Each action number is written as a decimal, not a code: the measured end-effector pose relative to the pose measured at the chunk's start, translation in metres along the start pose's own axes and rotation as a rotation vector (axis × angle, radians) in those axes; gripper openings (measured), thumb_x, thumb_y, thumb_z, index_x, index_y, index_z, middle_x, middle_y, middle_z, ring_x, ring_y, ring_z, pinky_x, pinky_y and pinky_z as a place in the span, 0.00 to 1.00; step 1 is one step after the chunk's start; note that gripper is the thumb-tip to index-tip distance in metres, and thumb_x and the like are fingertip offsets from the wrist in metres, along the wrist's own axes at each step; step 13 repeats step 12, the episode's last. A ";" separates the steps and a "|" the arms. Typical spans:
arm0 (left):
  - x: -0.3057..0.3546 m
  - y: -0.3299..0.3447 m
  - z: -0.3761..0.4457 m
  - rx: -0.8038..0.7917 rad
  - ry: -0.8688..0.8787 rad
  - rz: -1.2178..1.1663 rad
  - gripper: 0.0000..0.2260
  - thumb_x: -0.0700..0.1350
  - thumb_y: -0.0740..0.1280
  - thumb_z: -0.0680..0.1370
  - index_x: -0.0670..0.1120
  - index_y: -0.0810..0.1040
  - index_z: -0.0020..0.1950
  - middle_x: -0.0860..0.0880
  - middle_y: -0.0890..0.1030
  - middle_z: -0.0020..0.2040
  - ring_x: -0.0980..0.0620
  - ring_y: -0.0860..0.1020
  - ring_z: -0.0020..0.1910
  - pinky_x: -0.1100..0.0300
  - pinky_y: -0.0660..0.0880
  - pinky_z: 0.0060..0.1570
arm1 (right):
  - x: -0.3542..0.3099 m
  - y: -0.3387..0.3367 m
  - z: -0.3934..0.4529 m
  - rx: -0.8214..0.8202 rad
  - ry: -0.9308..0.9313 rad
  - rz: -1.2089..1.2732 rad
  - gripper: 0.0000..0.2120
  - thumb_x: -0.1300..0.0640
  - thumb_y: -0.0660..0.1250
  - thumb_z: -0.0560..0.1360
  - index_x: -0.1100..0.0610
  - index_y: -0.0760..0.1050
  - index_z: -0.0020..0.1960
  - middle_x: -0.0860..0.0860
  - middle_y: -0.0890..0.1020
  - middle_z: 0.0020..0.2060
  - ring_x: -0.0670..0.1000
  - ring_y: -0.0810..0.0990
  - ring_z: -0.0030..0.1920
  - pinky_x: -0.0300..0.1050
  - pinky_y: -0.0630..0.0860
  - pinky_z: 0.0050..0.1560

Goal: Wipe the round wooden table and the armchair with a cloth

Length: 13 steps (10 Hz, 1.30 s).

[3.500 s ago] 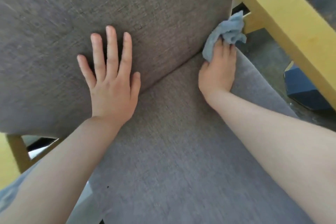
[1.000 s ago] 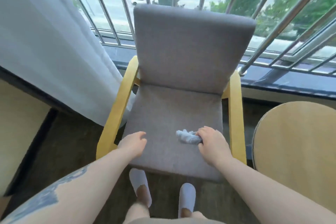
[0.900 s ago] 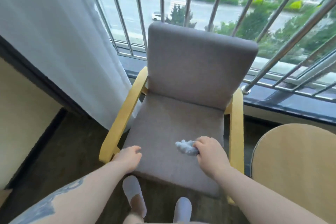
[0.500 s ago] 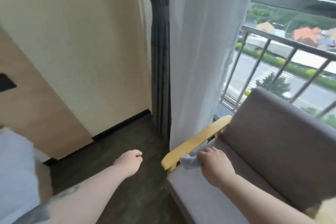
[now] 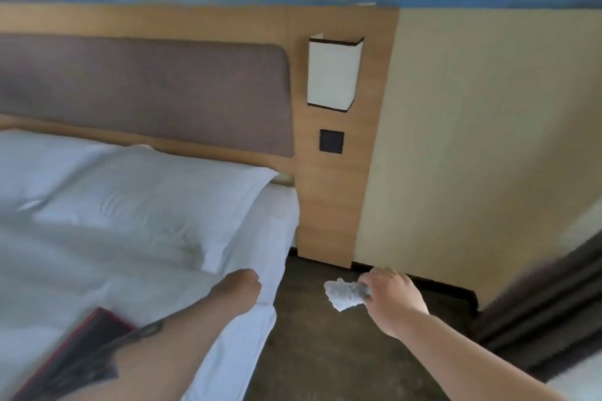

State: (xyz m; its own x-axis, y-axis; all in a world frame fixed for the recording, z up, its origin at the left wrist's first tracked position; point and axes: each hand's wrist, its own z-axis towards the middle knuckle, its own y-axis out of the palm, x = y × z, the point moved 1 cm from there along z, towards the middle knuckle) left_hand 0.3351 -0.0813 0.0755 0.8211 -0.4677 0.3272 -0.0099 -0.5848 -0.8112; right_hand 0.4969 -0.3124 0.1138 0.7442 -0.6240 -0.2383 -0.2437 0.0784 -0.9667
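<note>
My right hand (image 5: 392, 298) grips a crumpled pale blue-grey cloth (image 5: 343, 294), held in the air above the dark floor. My left hand (image 5: 239, 288) hangs over the corner of the bed with its fingers loosely curled and nothing in it. The armchair and the round wooden table are out of view. The frame is blurred by motion.
A bed with white sheets (image 5: 97, 264) and a white pillow (image 5: 153, 202) fills the left. Behind it stands a wooden headboard panel (image 5: 329, 192) with a wall lamp (image 5: 332, 73) and a dark switch (image 5: 331, 141). A dark red-edged object (image 5: 78, 348) lies on the bed. Dark curtain (image 5: 553, 303) at right.
My view has swung left, away from the armchair and window, to the bed and headboard. My right hand has lifted off the chair with the cloth still in it.
</note>
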 end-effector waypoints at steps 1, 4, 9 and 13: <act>-0.034 -0.009 0.003 0.028 -0.067 -0.083 0.17 0.48 0.56 0.80 0.49 0.71 0.69 0.49 0.72 0.69 0.48 0.70 0.67 0.58 0.66 0.66 | -0.043 0.009 0.045 -0.089 -0.101 -0.007 0.10 0.61 0.59 0.76 0.47 0.75 0.46 0.45 0.75 0.48 0.49 0.73 0.51 0.40 0.70 0.49; -0.137 -0.027 -0.031 0.254 -0.496 -0.305 0.18 0.41 0.57 0.81 0.43 0.69 0.71 0.46 0.70 0.71 0.47 0.69 0.69 0.58 0.66 0.67 | -0.163 0.033 0.161 -0.227 -0.719 -0.149 0.13 0.50 0.55 0.81 0.49 0.74 0.61 0.48 0.73 0.54 0.49 0.73 0.55 0.43 0.74 0.54; -0.288 0.019 -0.189 0.284 -0.837 -0.198 0.16 0.41 0.55 0.82 0.43 0.72 0.69 0.45 0.71 0.70 0.45 0.70 0.68 0.54 0.68 0.66 | -0.402 0.127 0.087 -0.317 -1.134 -0.073 0.11 0.56 0.61 0.77 0.52 0.71 0.59 0.47 0.79 0.50 0.51 0.79 0.49 0.42 0.70 0.43; -0.353 -0.010 -0.196 0.209 -0.847 -0.198 0.19 0.37 0.53 0.82 0.43 0.65 0.74 0.48 0.63 0.75 0.49 0.66 0.72 0.55 0.65 0.69 | -0.422 0.160 0.066 -0.421 -1.083 -0.147 0.20 0.54 0.66 0.77 0.51 0.67 0.67 0.47 0.77 0.59 0.50 0.78 0.56 0.43 0.75 0.54</act>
